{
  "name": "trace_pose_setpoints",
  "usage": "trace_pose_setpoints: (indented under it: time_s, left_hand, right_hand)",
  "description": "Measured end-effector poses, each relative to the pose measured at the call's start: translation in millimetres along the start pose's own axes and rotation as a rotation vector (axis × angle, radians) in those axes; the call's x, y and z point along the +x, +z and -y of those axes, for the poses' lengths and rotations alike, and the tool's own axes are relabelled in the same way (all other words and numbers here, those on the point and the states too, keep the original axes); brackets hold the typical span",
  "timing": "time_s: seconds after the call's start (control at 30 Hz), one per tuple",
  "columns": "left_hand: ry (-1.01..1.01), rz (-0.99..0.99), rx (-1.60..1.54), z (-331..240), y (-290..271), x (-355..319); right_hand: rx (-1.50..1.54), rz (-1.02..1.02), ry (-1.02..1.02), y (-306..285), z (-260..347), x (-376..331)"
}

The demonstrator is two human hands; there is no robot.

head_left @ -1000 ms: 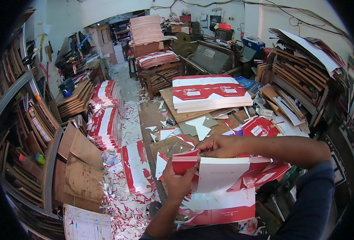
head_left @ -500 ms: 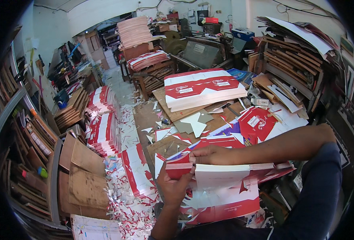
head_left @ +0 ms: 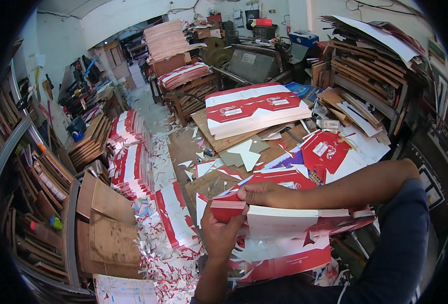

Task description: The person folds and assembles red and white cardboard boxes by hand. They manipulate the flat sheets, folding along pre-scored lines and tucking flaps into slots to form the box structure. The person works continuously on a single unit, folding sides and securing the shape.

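Observation:
A thick stack of die-cut red and white printed card sheets (head_left: 282, 223) stands on edge in front of me, its cut edges upward. Around the red tabs at the stack's left end, my left hand (head_left: 220, 234) is closed, thumb on the near side. My right hand (head_left: 264, 194) reaches across from the right and is closed over the top edge, fingers partly hidden behind the sheets. Beneath the stack lie more red and white sheets (head_left: 284, 266). A small red and white scrap (head_left: 310, 236) clings to the near face.
A neat pile of printed sheets (head_left: 254, 119) sits farther back on the board-covered table (head_left: 183, 147). Offcuts (head_left: 246, 154) lie around it. Left of the table, paper scraps (head_left: 170, 273) cover the floor beside stacked sheets (head_left: 130, 162). Wooden boards (head_left: 368, 76) rise at the right.
The red tabs at the stack's left end have risen and tilted slightly, with both hands still on the stack. At its right end the sheets spread a little more. The view has shifted slightly.

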State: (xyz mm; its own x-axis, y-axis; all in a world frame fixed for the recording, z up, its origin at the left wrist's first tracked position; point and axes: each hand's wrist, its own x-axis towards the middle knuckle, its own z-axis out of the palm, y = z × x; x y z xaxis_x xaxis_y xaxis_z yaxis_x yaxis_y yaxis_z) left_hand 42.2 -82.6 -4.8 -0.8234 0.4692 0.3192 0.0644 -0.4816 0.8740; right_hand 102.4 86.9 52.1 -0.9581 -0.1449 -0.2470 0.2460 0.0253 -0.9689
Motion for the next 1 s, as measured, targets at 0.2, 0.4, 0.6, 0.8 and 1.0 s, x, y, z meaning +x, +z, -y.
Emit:
trace_pose_setpoints:
  time_s: [0.2, 0.4, 0.6, 0.8, 1.0]
  left_hand:
    - [0.021, -0.004, 0.192, 9.6, -4.5, -1.2]
    - [-0.026, -0.058, 0.097, 8.8, -0.3, 3.4]
    - [0.031, -0.132, 0.16, 18.4, 9.2, 15.8]
    - [0.019, -0.134, 0.349, 25.9, 7.8, 29.0]
    - [0.047, -0.156, 0.247, 24.7, -2.6, 18.7]
  right_hand:
    - [-0.088, -0.251, 0.007, 14.6, 0.0, 4.4]
    - [-0.43, -0.413, -0.206, -11.2, 22.3, 4.3]
    - [-0.392, -0.556, -0.954, -14.5, 112.4, 42.6]
    - [-1.166, -0.329, -0.387, 44.5, 138.0, -13.1]
    - [-1.032, -0.417, 0.023, -72.5, 83.0, -133.7]
